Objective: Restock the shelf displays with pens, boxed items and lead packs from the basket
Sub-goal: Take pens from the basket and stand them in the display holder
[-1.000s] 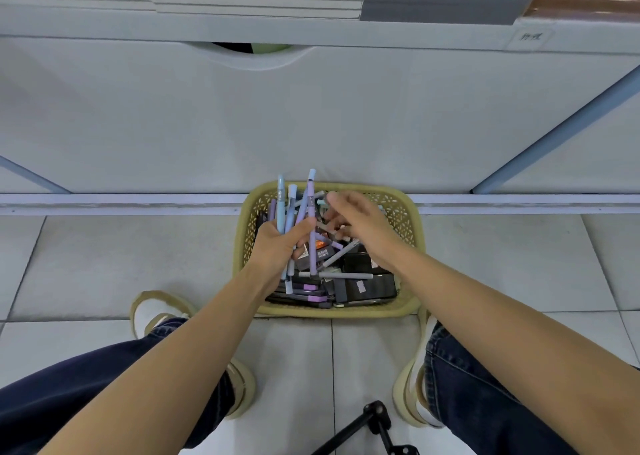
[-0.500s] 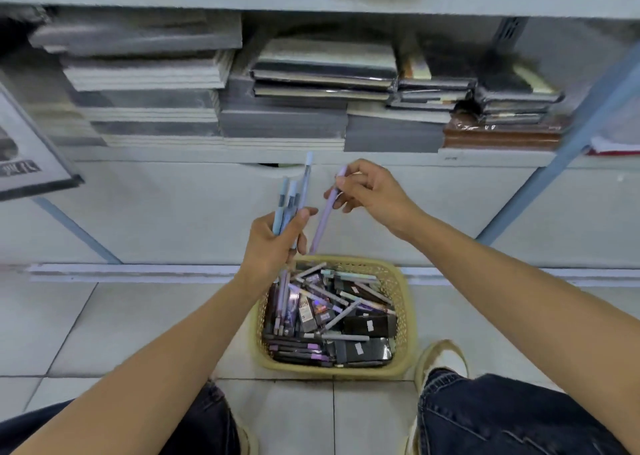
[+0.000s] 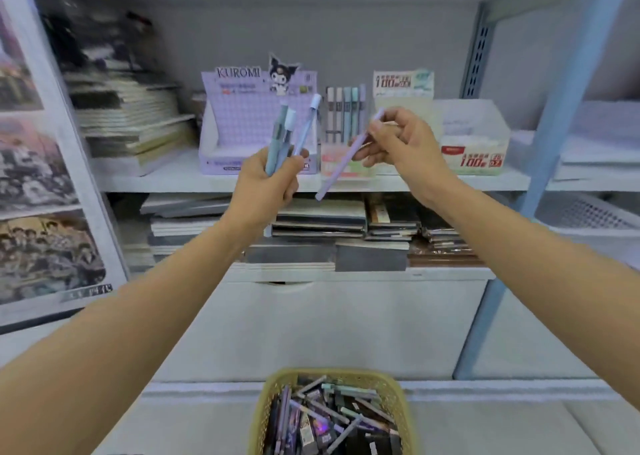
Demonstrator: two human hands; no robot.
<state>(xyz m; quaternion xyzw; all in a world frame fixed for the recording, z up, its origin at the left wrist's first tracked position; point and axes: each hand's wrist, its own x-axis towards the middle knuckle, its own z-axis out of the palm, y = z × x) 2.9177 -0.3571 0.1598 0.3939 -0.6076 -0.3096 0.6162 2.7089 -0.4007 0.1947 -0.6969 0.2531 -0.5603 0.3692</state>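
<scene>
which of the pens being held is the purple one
The lone pen pinched in the right hand, slanting down to the left, is purple. The bunch gripped upright in the left hand is blue and blue-grey.

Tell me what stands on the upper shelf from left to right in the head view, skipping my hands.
Stack of notebooks → purple Kuromi display box → rack of upright pens → display with a 100 header card → clear bin with a red 100 label.
</scene>
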